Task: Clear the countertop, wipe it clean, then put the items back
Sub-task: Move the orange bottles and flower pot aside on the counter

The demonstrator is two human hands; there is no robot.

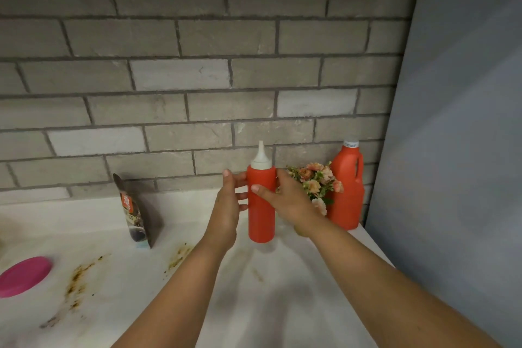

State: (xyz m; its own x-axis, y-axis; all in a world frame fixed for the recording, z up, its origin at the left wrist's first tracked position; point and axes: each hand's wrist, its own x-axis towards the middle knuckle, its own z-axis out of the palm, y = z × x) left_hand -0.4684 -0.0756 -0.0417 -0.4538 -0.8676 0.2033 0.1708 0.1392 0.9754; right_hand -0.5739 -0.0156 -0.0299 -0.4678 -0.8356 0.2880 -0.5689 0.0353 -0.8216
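Worktop (296,305) is white and carries brown stains (76,282) in its near left part. The wiping is therefore judged as not yet done, and clearing seems to be the step in hand. A pink lid (25,275) lies flat at the near left edge.

Both forearms reach forward over the middle. Further in, the left hand (227,206) is open, its fingers nearly straight, and the tips touch the left side of the red bottle (261,217). The right hand (285,198) grips the same bottle from the right, with the thumb across the front and the other fingers going behind. The bottle is upright, in the middle of the worktop towards the back. Whether its base rests on the surface or is just off it cannot be told. Two hands on one tall bottle probably keep it from tipping, and a light hold avoids pressing its content out through the white nozzle.

A dark pouch (138,215) stands leaning to the left, well apart from the bottle. The flowers (316,181) are just behind the right hand and could be knocked if that hand moves right. Beside them a red jug (347,186) stands in the corner near the brick wall (197,65). A grey panel (452,150) closes the right side, so the free way for the bottle is up or towards the person.
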